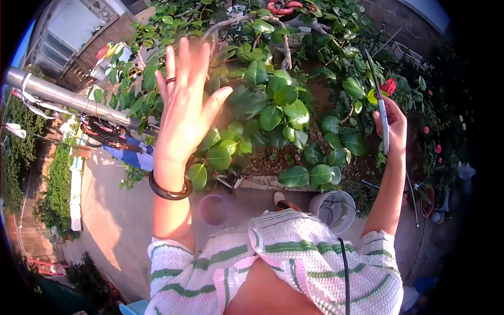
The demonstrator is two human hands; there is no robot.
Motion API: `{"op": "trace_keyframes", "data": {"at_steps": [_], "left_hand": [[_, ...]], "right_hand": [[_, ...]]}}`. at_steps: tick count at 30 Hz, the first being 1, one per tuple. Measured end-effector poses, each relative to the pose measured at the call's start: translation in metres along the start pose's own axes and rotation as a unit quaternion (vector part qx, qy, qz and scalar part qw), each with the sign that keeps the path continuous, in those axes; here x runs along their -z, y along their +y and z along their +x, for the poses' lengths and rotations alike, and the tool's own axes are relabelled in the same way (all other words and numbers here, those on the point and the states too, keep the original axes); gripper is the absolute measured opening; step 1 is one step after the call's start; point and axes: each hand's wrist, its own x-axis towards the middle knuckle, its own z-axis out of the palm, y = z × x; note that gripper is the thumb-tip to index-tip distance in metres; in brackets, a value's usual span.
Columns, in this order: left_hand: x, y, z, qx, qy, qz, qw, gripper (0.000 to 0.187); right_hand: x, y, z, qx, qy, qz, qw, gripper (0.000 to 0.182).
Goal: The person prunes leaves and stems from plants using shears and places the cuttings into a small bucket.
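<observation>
My left hand (pixel 188 107) is raised in front of a leafy shrub (pixel 270 118), fingers up and thumb spread apart, holding nothing. It wears a ring and a dark bangle (pixel 170 190). Whether its fingertips touch the leaves behind cannot be told. On the right, my right hand (pixel 395 126) is closed around a slim cutting tool (pixel 384 118) with a pale grey handle and a dark pointed blade. The blade points up and slightly left, beside glossy leaves. A red flower (pixel 388 86) and a yellow patch show close to the tool.
A thick branch (pixel 231 22) arches across the top of the shrub. Below the foliage, a white bucket (pixel 336 210) stands on the paved ground (pixel 118 194). A metal pole (pixel 79 98) juts in from the left. Potted plants and more flowers fill the right side.
</observation>
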Motion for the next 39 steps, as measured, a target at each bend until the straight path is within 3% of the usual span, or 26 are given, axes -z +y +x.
{"op": "trace_keyframes", "data": {"at_steps": [2, 4, 6, 8, 11, 14, 16, 17, 18, 20, 22, 24, 26, 27, 28, 30, 33, 34, 36, 39], "left_hand": [[-0.017, -0.003, 0.010, 0.021, 0.010, 0.014, 1.000, 0.071], [-0.028, 0.018, 0.018, 0.008, -0.050, -0.047, 0.998, 0.070], [-0.033, 0.055, 0.019, -0.062, -0.057, -0.066, 0.994, 0.066], [-0.036, 0.101, 0.010, -0.147, -0.063, -0.123, 0.979, 0.056], [-0.052, 0.155, -0.007, -0.269, -0.035, -0.280, 0.921, 0.034], [-0.087, 0.179, -0.030, -0.227, -0.017, -0.399, 0.888, 0.019], [-0.104, 0.182, -0.029, -0.139, 0.009, -0.396, 0.907, 0.015], [-0.112, 0.179, -0.022, -0.107, -0.005, -0.349, 0.931, 0.017], [-0.128, 0.172, -0.017, -0.051, -0.056, -0.389, 0.918, 0.027], [-0.178, 0.154, -0.014, 0.072, -0.153, -0.540, 0.824, 0.049], [-0.195, 0.149, -0.010, 0.098, -0.234, -0.560, 0.789, 0.053], [-0.191, 0.156, -0.011, 0.108, -0.366, -0.681, 0.625, 0.043], [-0.200, 0.162, -0.023, 0.121, -0.364, -0.743, 0.548, 0.034], [-0.197, 0.166, -0.028, 0.158, -0.376, -0.711, 0.573, 0.027], [-0.200, 0.171, -0.037, 0.158, -0.320, -0.764, 0.538, 0.024], [-0.206, 0.165, -0.049, 0.159, -0.304, -0.836, 0.428, 0.023], [-0.227, 0.158, -0.057, 0.176, -0.275, -0.838, 0.438, 0.032], [-0.232, 0.154, -0.056, 0.158, -0.261, -0.833, 0.461, 0.032], [-0.235, 0.153, -0.055, 0.143, -0.235, -0.777, 0.566, 0.032], [-0.225, 0.156, -0.052, 0.173, -0.262, -0.788, 0.530, 0.029]], "right_hand": [[0.004, 0.010, 0.000, 0.014, 0.028, 0.037, 0.999, 0.049], [0.013, 0.020, 0.001, 0.024, 0.105, 0.075, 0.991, 0.046], [0.025, 0.025, -0.001, 0.032, 0.180, 0.158, 0.970, 0.038], [0.042, 0.024, -0.007, -0.002, 0.246, 0.123, 0.961, 0.035], [0.063, 0.041, -0.023, 0.016, 0.264, 0.130, 0.956, 0.035], [0.072, 0.053, -0.047, -0.003, 0.272, 0.121, 0.955, 0.035], [0.076, 0.055, -0.059, -0.013, 0.276, 0.113, 0.954, 0.035], [0.077, 0.056, -0.068, -0.023, 0.279, 0.109, 0.954, 0.035], [0.077, 0.057, -0.079, -0.033, 0.283, 0.105, 0.953, 0.035], [0.077, 0.061, -0.100, -0.034, 0.281, 0.134, 0.950, 0.036], [0.073, 0.058, -0.122, -0.039, 0.284, 0.173, 0.942, 0.037], [0.072, 0.059, -0.146, -0.065, 0.277, 0.140, 0.948, 0.036], [0.066, 0.054, -0.165, -0.087, 0.292, 0.114, 0.945, 0.033], [0.065, 0.051, -0.175, -0.112, 0.303, 0.109, 0.940, 0.032], [0.063, 0.047, -0.184, -0.137, 0.314, 0.106, 0.933, 0.030], [0.058, 0.046, -0.205, -0.166, 0.327, 0.104, 0.925, 0.029], [0.063, 0.062, -0.234, -0.176, 0.331, 0.108, 0.921, 0.027], [0.064, 0.061, -0.240, -0.184, 0.328, 0.110, 0.920, 0.028], [0.070, 0.071, -0.247, -0.175, 0.341, 0.133, 0.914, 0.028], [0.083, 0.080, -0.239, -0.181, 0.339, 0.123, 0.915, 0.027]]}}
